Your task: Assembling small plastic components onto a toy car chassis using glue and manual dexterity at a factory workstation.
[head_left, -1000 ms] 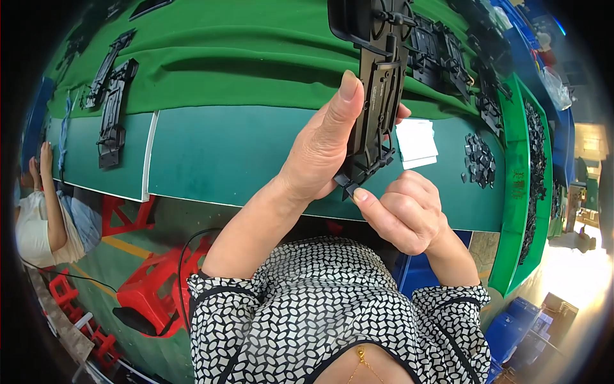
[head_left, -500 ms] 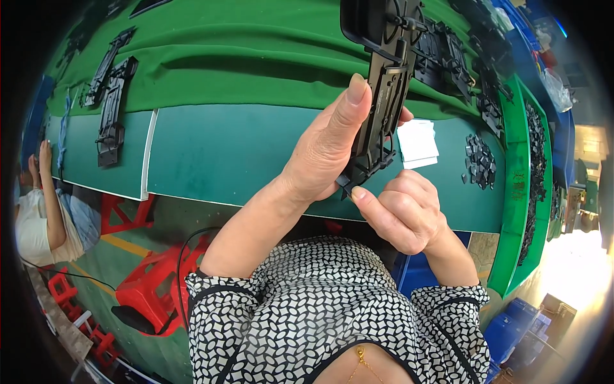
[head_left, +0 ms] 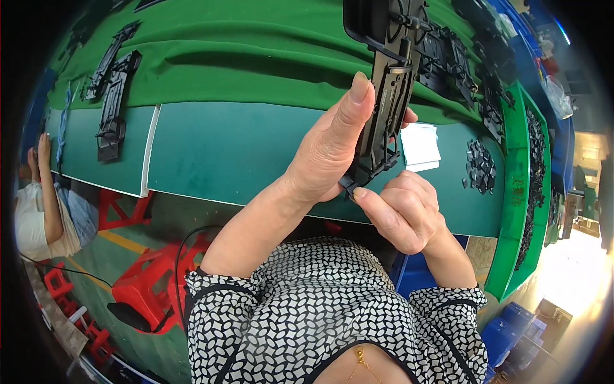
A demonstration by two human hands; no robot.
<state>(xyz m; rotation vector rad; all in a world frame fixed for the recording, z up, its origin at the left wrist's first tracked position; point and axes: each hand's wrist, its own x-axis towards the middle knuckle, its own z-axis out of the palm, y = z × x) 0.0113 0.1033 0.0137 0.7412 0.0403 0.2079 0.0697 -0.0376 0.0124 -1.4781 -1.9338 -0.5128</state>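
Left hand (head_left: 325, 153) around black frame (head_left: 388, 96) over green table (head_left: 224, 153), red stool (head_left: 136, 291) nearby

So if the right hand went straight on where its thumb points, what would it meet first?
The small black piece at its thumb tip; beyond that, probably the left hand, though depth is unclear.

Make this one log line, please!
left hand: holds black frame | right hand: thumb at frame's near end | white sheets: on table

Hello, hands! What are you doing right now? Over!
Left grip: around long black frame. Right grip: curled, at the frame's near end. Nothing seen in the way; white sheets lie beyond right grip.
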